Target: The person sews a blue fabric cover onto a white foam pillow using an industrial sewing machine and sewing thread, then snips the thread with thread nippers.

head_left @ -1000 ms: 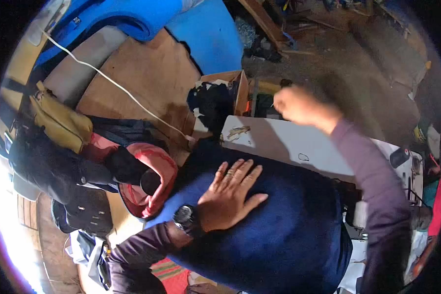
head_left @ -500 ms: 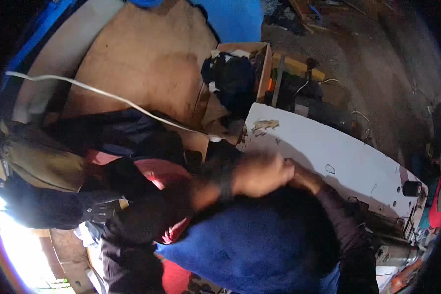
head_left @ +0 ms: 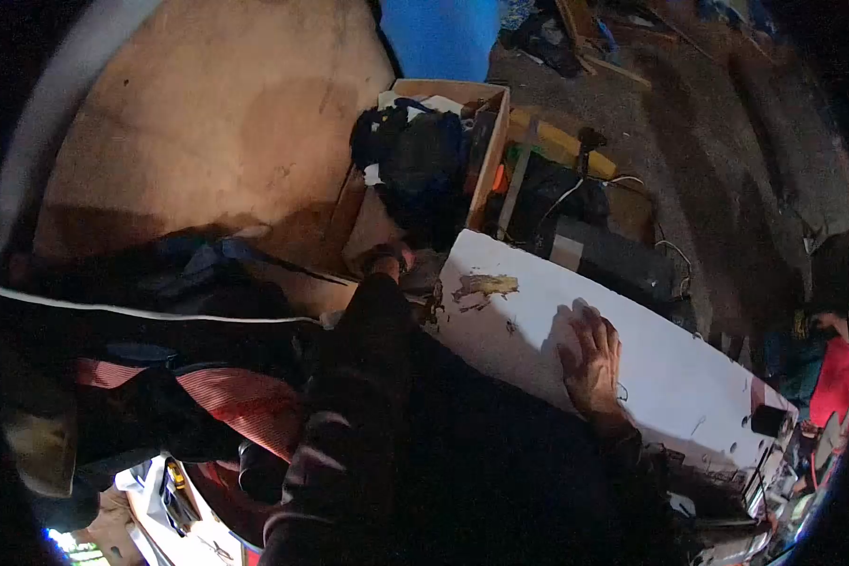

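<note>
My right hand (head_left: 593, 366) rests with fingers spread on a long white board (head_left: 665, 363), which has a chipped brown patch near its left end. Nothing shows in that hand. My left hand (head_left: 392, 258) reaches forward to the near side of a wooden box (head_left: 493, 156), just left of the board's end. Shadow and the dark sleeve hide most of its fingers, so whether it grips anything does not show. Dark cloth (head_left: 426, 156) is heaped inside the box.
A large plywood sheet (head_left: 217, 123) lies at the upper left. A white cable (head_left: 151, 312) crosses the left side. Behind the board are a dark grey case (head_left: 613, 259) and a yellow piece (head_left: 561, 143). A small black cylinder (head_left: 771, 420) stands at the board's right end.
My hands, together in front of me before, have come apart. The right one is now on the white board, the left by the box. The view has shifted, and the blue cloth over my lap looks dark.
</note>
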Action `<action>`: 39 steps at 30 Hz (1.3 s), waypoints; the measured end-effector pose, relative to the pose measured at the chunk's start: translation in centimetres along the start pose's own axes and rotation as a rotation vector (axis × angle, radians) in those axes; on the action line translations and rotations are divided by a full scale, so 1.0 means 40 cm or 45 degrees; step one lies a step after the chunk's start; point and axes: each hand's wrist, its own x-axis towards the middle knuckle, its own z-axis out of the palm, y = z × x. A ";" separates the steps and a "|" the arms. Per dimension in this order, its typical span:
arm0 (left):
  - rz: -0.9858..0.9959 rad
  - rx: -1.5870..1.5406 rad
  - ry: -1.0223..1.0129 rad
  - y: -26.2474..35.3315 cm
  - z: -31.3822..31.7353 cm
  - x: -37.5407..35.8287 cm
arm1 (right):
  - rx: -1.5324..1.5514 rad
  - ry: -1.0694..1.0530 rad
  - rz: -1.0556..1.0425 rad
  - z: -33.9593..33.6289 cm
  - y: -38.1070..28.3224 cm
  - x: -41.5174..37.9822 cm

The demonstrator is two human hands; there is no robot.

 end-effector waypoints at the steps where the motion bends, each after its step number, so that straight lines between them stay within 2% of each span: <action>1: -0.019 -0.037 -0.022 -0.009 0.002 0.001 | 0.011 -0.021 0.005 0.009 0.002 0.000; 4: -0.020 -0.170 -0.134 -0.024 0.033 0.053 | -0.002 -0.065 -0.008 0.017 0.005 -0.009; 7: 0.030 -0.203 -0.230 0.062 0.061 0.121 | -0.058 -0.096 -0.057 0.009 -0.021 -0.013; 11: 0.099 -0.174 -0.184 0.183 0.091 0.214 | 0.019 -0.065 -0.041 0.018 -0.017 -0.020; 12: 0.088 -0.179 -0.137 0.174 0.101 0.212 | 0.033 -0.082 -0.030 0.010 -0.018 -0.023; 16: -0.049 -0.312 0.065 -0.063 0.142 0.162 | 0.027 -0.133 -0.045 0.007 -0.019 -0.015; 18: -0.119 -0.387 0.093 -0.130 0.165 0.140 | 0.020 -0.155 -0.026 -0.009 -0.023 -0.010; 26: -0.147 -0.511 0.165 -0.108 0.235 0.133 | 0.076 -0.176 0.026 -0.006 -0.029 0.010; 30: -0.073 -0.521 0.215 -0.049 0.247 0.158 | 0.096 -0.146 0.012 -0.003 -0.022 0.010; 33: 0.127 -0.484 0.345 0.051 0.218 0.226 | 0.116 -0.131 0.013 0.000 -0.016 0.002; 34: 0.273 -0.452 0.449 0.121 0.198 0.234 | 0.115 -0.126 0.013 0.008 -0.010 -0.002; 36: 0.750 -0.315 0.774 0.276 0.171 0.225 | 0.103 -0.106 -0.008 0.007 -0.007 0.002; 37: 0.961 -0.255 0.752 0.339 0.173 0.195 | 0.096 -0.089 -0.029 -0.003 -0.015 0.013; 39: 1.221 -0.110 0.329 0.408 0.218 0.169 | 0.083 -0.078 -0.059 -0.007 -0.023 0.020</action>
